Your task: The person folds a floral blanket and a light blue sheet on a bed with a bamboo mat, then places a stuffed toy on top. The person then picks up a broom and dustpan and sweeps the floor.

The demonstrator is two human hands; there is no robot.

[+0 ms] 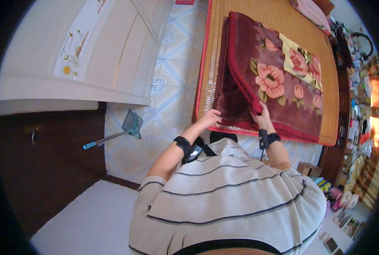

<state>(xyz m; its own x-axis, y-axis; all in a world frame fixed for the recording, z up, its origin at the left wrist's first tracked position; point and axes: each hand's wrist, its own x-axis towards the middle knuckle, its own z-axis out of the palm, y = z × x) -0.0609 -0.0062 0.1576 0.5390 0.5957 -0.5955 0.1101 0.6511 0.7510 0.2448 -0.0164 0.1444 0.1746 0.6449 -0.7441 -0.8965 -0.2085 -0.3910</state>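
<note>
A folded plush blanket (240, 57), maroon with pink flowers, lies on a bed covered by a bamboo mat (253, 6). My right hand (262, 118) grips the red bound edge of its upper layer, and that edge is bunched and raised at my fingers. Beneath it, a plain dark maroon layer shows on the left. My left hand (211, 118) is by the near left corner of the blanket, its fingers slightly bent at the edge. Whether those fingertips pinch the cloth is unclear.
At left stand a white wardrobe (125, 54) and a dark door (55, 153). A long-handled dustpan (133, 124) rests on the tiled floor (173, 98) beside the wardrobe. Cluttered shelves (355, 105) line the right side. A pink pillow (310, 12) lies at the bed's far end.
</note>
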